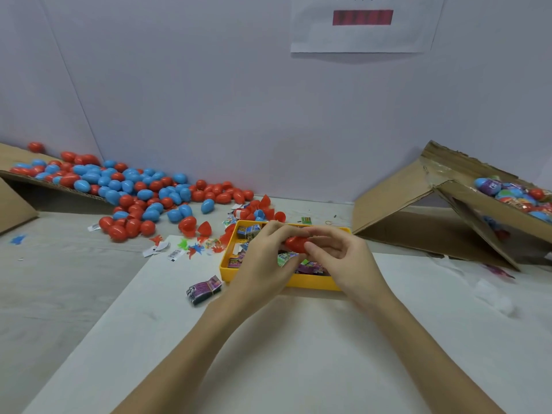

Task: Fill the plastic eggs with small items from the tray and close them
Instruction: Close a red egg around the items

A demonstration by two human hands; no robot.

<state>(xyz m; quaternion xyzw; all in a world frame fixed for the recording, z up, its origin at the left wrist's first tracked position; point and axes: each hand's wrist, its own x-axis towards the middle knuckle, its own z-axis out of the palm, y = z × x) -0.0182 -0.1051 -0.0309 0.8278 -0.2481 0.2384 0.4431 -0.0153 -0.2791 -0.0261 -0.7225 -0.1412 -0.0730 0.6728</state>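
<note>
Both hands meet over the yellow tray (228, 264), gripping a single red egg (295, 243) between them. The left hand (263, 258) curls its fingers over the egg's left end, while the right hand (337, 255) pinches its right end with thumb and fingers; whether the egg's halves are fully closed cannot be told, as the fingers cover most of it. The tray sits on the white worktop (298, 339) just beneath the hands and holds small printed packets (249, 231). One bundled packet (204, 289) lies on the worktop just left of the tray. Farther left, a pile of red and blue eggs (134, 189) spills from a tilted cardboard flap (12, 204) onto the worktop, with open red halves (204, 228) and small plastic figures (194, 248) near the tray. At the right, a tilted cardboard box (448, 210) contains wrapped eggs (513, 195).
</note>
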